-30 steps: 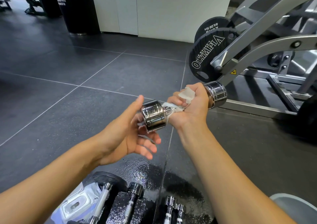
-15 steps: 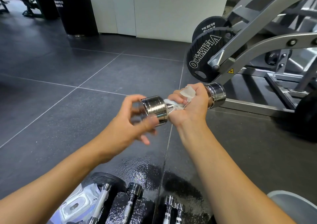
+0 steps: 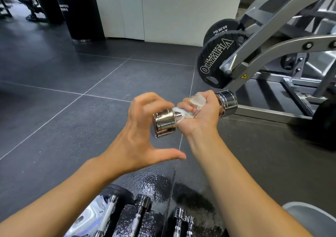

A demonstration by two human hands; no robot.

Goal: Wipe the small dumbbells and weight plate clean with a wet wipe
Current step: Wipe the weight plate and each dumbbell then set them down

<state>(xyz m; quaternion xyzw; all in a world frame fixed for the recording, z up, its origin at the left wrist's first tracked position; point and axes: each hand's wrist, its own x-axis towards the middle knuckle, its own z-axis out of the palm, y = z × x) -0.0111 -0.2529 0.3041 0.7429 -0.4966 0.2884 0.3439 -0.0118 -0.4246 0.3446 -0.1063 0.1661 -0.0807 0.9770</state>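
Observation:
A small chrome dumbbell (image 3: 164, 125) is held level above the floor. My right hand (image 3: 203, 116) grips its handle through a white wet wipe (image 3: 198, 99), which bunches out between the fingers. My left hand (image 3: 134, 136) arches around the dumbbell's near head with curved fingers over the top and the thumb stretched out well below, clear of the metal. I cannot tell whether the blurred fingertips touch the head. Several more small chrome dumbbells (image 3: 142, 206) lie on the floor below, beside a dark weight plate (image 3: 118, 191).
A wet wipe packet (image 3: 89, 216) lies at the bottom left. The dark floor tile (image 3: 154, 182) under the dumbbells is wet. A grey machine frame (image 3: 272, 42) with a black Olympia plate (image 3: 216, 58) stands to the right. A black punching bag (image 3: 78, 9) stands far left.
My left hand turned from palm-up under the dumbbell's near head to arched over it, thumb spread below. My right hand kept its grip on the wipe and handle.

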